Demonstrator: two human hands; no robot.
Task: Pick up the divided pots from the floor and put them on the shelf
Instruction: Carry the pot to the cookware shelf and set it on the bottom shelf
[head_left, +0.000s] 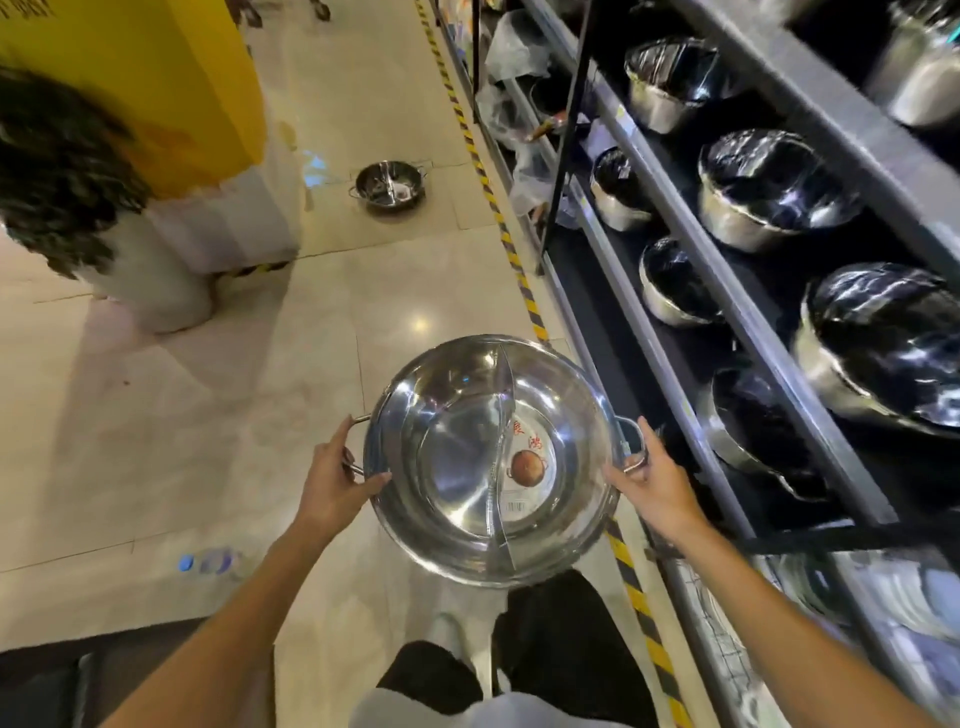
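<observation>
A large shiny steel divided pot (467, 462), with a curved partition down its middle and a paper label in its right half, is held level above the floor. My left hand (337, 475) grips its left handle and my right hand (649, 478) grips its right handle. A second, smaller divided pot (387, 186) sits on the tiled floor farther ahead. The dark metal shelf (727, 291) runs along the right side, just beside the held pot.
Several steel pots with dark lids (769, 187) fill the shelf tiers. A yellow-black striped tape line (511, 249) marks the floor along the shelf base. Another person (67, 176) crouches at the left by a yellow and white column (208, 130). My legs (519, 654) are below the pot.
</observation>
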